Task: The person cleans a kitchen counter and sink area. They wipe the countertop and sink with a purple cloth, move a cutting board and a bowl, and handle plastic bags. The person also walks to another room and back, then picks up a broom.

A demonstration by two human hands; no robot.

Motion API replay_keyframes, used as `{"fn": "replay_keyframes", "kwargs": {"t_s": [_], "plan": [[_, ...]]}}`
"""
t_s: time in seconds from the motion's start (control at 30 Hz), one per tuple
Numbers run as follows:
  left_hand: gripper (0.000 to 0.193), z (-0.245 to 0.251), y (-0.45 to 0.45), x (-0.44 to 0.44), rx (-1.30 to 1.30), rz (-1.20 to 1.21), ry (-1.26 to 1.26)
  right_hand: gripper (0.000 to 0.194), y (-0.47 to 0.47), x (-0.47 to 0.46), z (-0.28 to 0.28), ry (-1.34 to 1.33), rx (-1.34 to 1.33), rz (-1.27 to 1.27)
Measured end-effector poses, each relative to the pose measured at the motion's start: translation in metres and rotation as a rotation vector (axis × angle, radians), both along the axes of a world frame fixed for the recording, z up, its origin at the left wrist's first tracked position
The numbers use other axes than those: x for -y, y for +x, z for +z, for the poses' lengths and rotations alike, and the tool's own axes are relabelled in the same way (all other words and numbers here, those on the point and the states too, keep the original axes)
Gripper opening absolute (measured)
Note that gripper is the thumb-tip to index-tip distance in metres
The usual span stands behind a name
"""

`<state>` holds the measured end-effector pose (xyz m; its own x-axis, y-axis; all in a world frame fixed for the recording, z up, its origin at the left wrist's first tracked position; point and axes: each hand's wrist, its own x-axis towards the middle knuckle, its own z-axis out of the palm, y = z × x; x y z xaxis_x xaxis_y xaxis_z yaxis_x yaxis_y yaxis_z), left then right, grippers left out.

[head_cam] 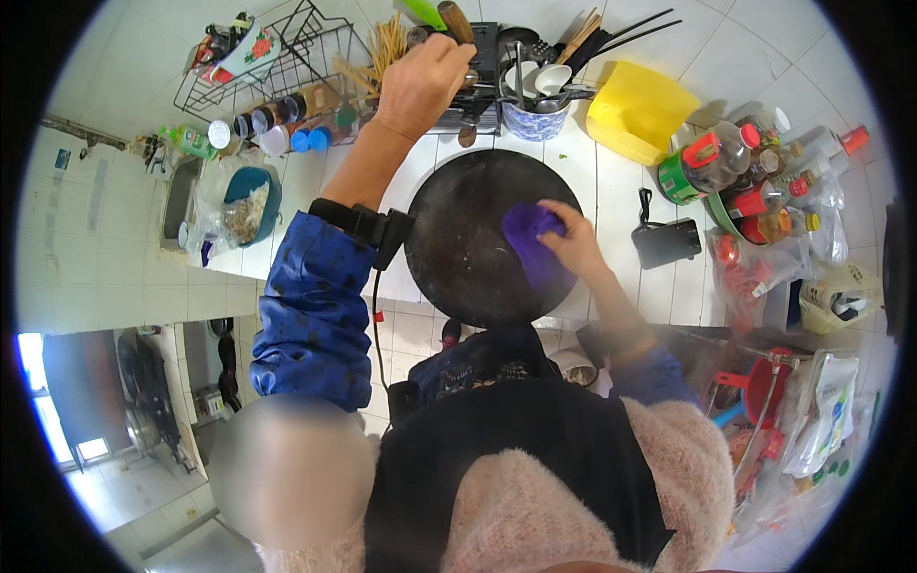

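Observation:
My right hand (pixel 577 247) holds a crumpled purple cloth (pixel 530 240) against a large, round, dark chopping board (pixel 466 229). The cloth lies over the board's right part, its lower edge blurred. The board's surface looks damp in patches, with small pale specks, and its near edge overhangs the counter. My left hand (pixel 424 82) is raised at the black knife rack (pixel 487 54) behind the board, its fingers curled just below a wooden handle (pixel 456 21). Whether the fingers grip anything is hidden by the back of the hand.
A blue-and-white utensil pot (pixel 536 122) stands behind the board beside a yellow container (pixel 637 107). To the right lie a black phone-like device (pixel 666 243) and several bottles (pixel 723 154). At left are spice jars (pixel 276 129), a teal basin (pixel 269 208) and a sink (pixel 183 197).

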<state>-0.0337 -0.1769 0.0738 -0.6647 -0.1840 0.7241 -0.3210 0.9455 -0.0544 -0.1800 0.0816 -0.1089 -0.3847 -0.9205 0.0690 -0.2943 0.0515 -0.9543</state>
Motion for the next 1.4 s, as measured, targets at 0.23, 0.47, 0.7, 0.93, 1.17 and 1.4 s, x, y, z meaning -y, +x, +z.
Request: {"fn": "replay_keyframes", "kwargs": {"t_s": [0.23, 0.47, 0.7, 0.93, 1.17, 1.4], "plan": [[0.017, -0.104, 0.127, -0.03, -0.104, 0.482, 0.852, 0.075, -0.021, 0.011, -0.022, 0.166, -0.588, -0.225], [0.057, -0.224, 0.238, -0.138, 0.422, 0.087, 2.201, 0.062, 0.089, 0.001, -0.044, -0.067, -0.752, -0.116], [0.068, -0.187, 0.28, -0.102, 0.063, 0.169, 2.102, 0.047, 0.216, 0.006, -0.031, -0.098, -0.108, 0.241], [0.076, -0.187, 0.261, -0.119, 0.184, -0.024, 2.049, 0.068, 0.066, 0.088, -0.008, 0.22, -0.631, -0.54], [0.082, -0.206, 0.243, -0.083, -0.051, 0.287, 1.91, 0.055, 0.221, 0.041, -0.061, -0.189, -0.608, 0.206], [0.079, -0.196, 0.239, -0.096, 0.016, 0.139, 2.062, 0.05, 0.085, 0.125, -0.003, 0.064, -0.448, -0.364]]}}
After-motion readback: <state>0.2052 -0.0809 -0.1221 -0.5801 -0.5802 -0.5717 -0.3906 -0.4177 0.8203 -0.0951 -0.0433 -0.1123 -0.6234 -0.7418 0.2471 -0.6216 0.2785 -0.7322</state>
